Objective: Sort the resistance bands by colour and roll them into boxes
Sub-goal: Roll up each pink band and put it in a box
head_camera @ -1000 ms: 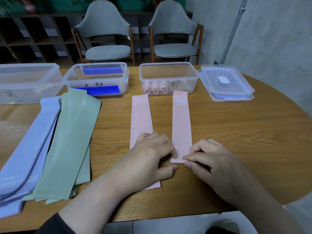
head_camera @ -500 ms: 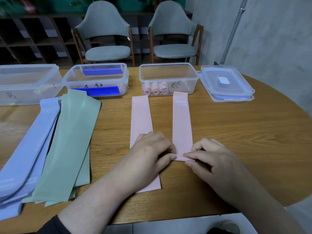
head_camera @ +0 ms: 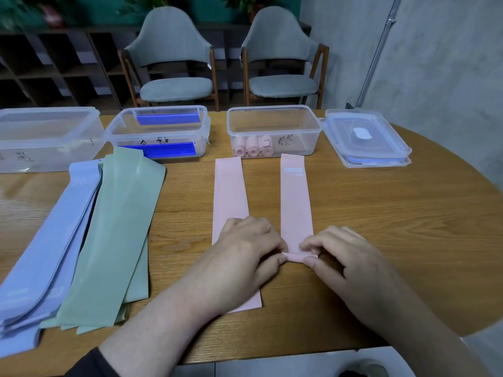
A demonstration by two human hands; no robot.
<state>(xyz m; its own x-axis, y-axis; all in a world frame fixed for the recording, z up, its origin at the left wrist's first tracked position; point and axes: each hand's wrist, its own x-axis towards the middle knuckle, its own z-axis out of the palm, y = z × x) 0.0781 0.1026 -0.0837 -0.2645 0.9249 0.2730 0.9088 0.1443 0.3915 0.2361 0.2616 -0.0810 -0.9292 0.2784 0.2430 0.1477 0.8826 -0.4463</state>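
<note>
Head-worn camera looks forward and down, close over the table.

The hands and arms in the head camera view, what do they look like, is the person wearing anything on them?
Both hands are bare: no gloves, rings or watch show on the left hand or the right hand. The left forearm is bare up to a dark sleeve at the bottom edge. The right forearm is bare as far as the frame shows. Short, unpainted nails show on the fingers.

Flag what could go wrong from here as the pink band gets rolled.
1. The roll is only a small fold pinched by left hand and right hand; it may spring open or roll skewed.
2. The left hand lies over the second pink band and may drag it.
</note>
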